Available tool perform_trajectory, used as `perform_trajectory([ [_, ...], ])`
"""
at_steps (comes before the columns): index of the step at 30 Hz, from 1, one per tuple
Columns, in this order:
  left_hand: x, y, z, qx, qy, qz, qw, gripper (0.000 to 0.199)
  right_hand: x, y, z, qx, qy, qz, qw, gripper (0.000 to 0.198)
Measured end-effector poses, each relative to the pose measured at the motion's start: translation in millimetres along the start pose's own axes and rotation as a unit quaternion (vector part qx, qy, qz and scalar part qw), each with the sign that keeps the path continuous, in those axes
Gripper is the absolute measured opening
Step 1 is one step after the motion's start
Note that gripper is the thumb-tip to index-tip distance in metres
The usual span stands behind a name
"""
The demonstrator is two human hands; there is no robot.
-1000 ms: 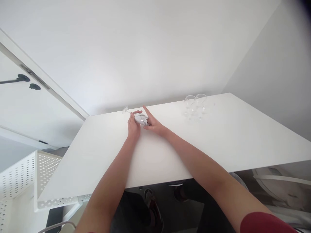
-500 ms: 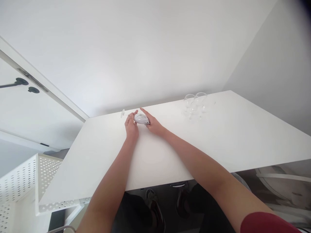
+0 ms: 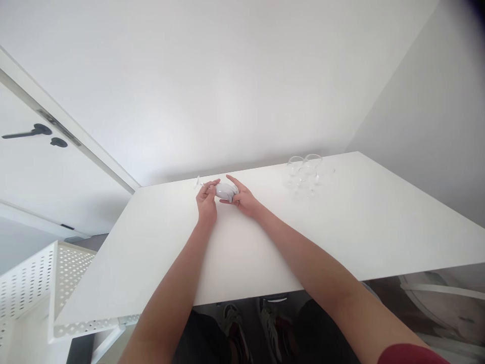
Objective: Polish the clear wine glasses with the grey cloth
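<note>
A clear stemmed wine glass lies on its side in the air above the table, its foot to the left and its mouth to the right. The bowl looks filled with white-grey cloth. My left hand is closed around the glass where stem and bowl meet. At the mouth of the glass, my right hand has its fingers on the bunched cloth, its index finger stretched out. How far those fingers reach inside is hidden.
Several clear wine glasses stand upright near the back of the white table, right of my hands. A wall rises behind it. A white perforated shelf stands at the left, and a door with a black handle lies beyond.
The glass and both hands have shifted slightly right and down in the view. My right-hand fingers have turned at the glass's mouth, and more bunched cloth shows there. The camera view has tilted slightly.
</note>
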State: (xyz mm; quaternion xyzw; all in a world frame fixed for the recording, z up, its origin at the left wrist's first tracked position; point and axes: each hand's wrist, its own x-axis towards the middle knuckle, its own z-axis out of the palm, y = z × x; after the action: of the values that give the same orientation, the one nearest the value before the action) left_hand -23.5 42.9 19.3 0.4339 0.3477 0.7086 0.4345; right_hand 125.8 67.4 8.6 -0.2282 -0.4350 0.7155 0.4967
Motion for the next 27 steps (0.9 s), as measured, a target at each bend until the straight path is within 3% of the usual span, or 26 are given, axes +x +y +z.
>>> perform_trajectory([
  [3, 1, -5, -2, 0.021, 0.057, -0.016, 0.998, 0.030, -2, 1, 2, -0.141, 0.017, -0.099, 0.985, 0.093],
  [5, 3, -7, -4, 0.029, 0.077, -0.027, 0.996, 0.033, -2, 2, 4, -0.174, 0.016, -0.126, 0.976, 0.094],
  [9, 3, -5, -3, 0.007, 0.010, -0.023, 1.000, 0.034, 0, -1, 2, -0.042, 0.006, -0.031, 0.999, 0.107],
  [13, 2, -2, 1, -0.007, -0.027, -0.005, 1.000, 0.032, 2, -5, -3, 0.043, -0.019, 0.015, 0.999, 0.099],
  [17, 2, -2, 1, -0.006, -0.015, 0.004, 1.000, 0.031, 1, -4, -1, -0.057, -0.011, -0.040, 0.997, 0.090],
  [22, 3, -4, -7, 0.003, 0.030, -0.029, 0.999, 0.030, -4, -3, 6, -0.230, 0.009, -0.140, 0.963, 0.084],
  [24, 3, -6, -11, 0.003, 0.058, -0.039, 0.998, 0.030, -7, -3, 8, -0.234, 0.006, -0.145, 0.961, 0.086],
  [27, 3, -7, -14, -0.018, 0.068, -0.064, 0.995, 0.034, -9, -5, 8, -0.141, -0.019, -0.076, 0.987, 0.095],
])
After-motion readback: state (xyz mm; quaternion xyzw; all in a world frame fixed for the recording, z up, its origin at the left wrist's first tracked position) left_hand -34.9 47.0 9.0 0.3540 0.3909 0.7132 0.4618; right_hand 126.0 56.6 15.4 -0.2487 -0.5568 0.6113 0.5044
